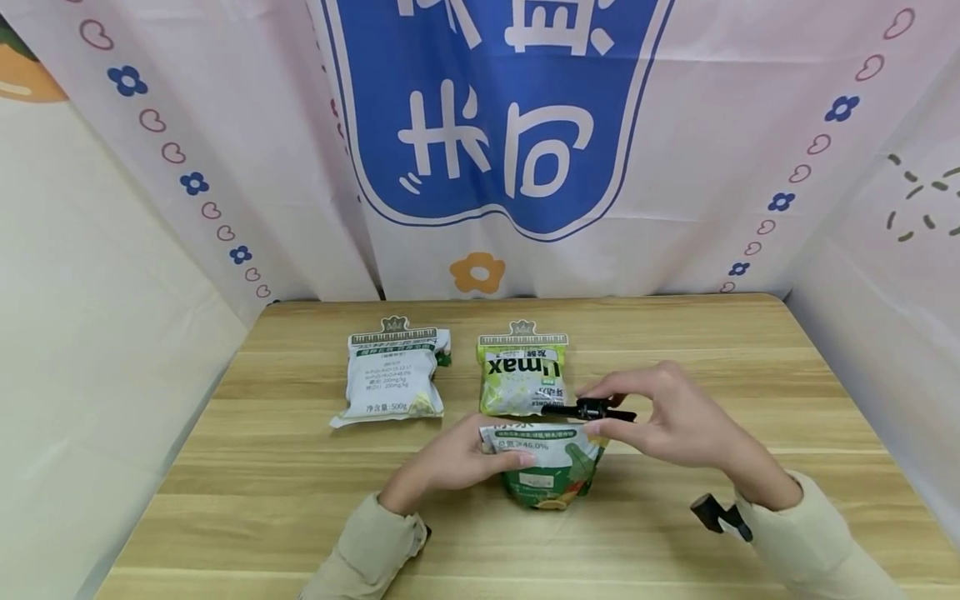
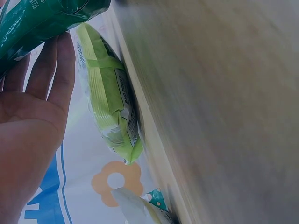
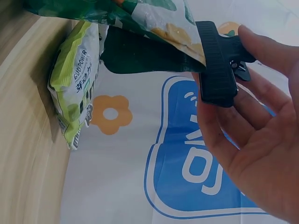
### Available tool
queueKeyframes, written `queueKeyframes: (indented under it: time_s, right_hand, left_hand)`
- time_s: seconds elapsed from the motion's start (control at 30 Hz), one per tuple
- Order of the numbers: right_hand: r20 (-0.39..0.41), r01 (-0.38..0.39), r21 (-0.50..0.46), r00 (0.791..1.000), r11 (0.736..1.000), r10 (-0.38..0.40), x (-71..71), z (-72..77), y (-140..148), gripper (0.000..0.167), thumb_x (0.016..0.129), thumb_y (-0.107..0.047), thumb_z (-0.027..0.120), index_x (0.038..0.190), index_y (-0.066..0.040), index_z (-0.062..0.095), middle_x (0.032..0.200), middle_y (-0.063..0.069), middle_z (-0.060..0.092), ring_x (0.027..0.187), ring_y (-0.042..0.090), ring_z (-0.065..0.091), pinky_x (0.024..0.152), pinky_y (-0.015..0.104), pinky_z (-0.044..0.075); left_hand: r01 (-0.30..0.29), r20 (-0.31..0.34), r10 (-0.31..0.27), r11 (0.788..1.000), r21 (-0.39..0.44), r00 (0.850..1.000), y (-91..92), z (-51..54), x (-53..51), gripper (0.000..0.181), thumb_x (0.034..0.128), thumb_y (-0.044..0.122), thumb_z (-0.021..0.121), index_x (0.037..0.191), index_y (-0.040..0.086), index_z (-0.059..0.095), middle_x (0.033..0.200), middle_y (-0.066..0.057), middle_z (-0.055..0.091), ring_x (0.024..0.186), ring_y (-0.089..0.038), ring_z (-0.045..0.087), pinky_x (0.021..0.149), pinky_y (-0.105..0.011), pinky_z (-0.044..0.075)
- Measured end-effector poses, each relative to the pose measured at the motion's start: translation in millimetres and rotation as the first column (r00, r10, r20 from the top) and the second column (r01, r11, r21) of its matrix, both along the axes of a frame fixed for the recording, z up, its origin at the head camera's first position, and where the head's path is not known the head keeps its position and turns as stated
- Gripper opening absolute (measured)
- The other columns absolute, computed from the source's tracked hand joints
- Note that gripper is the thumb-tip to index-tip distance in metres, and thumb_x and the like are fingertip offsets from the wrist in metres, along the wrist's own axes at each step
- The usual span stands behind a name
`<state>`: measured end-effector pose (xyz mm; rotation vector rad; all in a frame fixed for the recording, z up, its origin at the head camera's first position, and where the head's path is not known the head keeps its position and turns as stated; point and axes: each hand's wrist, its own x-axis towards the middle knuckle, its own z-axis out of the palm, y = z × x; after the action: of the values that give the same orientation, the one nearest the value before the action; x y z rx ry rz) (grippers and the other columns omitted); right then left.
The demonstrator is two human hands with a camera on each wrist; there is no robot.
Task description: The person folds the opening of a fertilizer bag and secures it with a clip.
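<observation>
A green-and-white printed bag is held up over the table's front half. My left hand grips its upper left side, thumb across the front. In the left wrist view my left fingers reach behind the green bag. My right hand pinches a black clip by its handles at the bag's upper right edge. The right wrist view shows the black clip against the bag's edge; I cannot tell whether it clamps the bag. Behind stands a lime-green and white bag.
A white bag lies at the back left of the wooden table. Wide clips sit along the top of the white bag and of the lime-green bag. A printed curtain hangs behind the table's far edge.
</observation>
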<state>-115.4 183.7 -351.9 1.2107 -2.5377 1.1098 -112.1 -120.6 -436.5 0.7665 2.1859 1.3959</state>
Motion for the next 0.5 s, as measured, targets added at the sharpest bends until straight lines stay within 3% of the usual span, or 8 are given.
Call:
queueKeyframes:
  time_s: [0.23, 0.4, 0.5]
  right_hand:
    - [-0.098, -0.023, -0.018, 0.995, 1.0, 0.021, 3.2, 3.6, -4.7, 0.031, 0.086, -0.015, 0.087, 0.115, -0.023, 0.079, 0.109, -0.011, 0.08, 0.099, 0.006, 0.077, 0.088, 0.024, 0.062]
    - [-0.264, -0.053, -0.02, 0.964, 0.998, 0.046, 4.9, 4.0, -10.7, 0.026, 0.085, -0.018, 0.088, 0.11, -0.017, 0.081, 0.103, -0.006, 0.082, 0.091, 0.009, 0.077, 0.083, 0.023, 0.061]
    - [-0.322, -0.043, 0.004, 0.946, 0.999, 0.042, 6.8, 4.6, -13.8, 0.022, 0.087, -0.024, 0.087, 0.107, -0.015, 0.082, 0.1, -0.006, 0.083, 0.087, 0.008, 0.076, 0.079, 0.024, 0.06]
  left_hand:
    - [0.006, 0.007, -0.006, 1.0, 0.015, 1.0, 0.1, 0.0, -0.1, 0.033, 0.0999, 0.039, 0.073, 0.132, 0.031, 0.072, 0.123, 0.015, 0.077, 0.111, -0.004, 0.073, 0.102, -0.025, 0.056]
    - [0.007, 0.024, -0.007, 1.0, 0.021, 1.0, 0.5, -0.4, 0.2, 0.035, 0.1, 0.039, 0.073, 0.134, 0.029, 0.072, 0.124, 0.014, 0.077, 0.111, -0.005, 0.073, 0.102, -0.025, 0.056]
    - [0.008, 0.028, -0.009, 1.0, 0.027, 1.0, 0.8, -0.4, 0.4, 0.035, 0.1002, 0.038, 0.072, 0.134, 0.029, 0.071, 0.125, 0.013, 0.077, 0.111, -0.005, 0.073, 0.102, -0.025, 0.056]
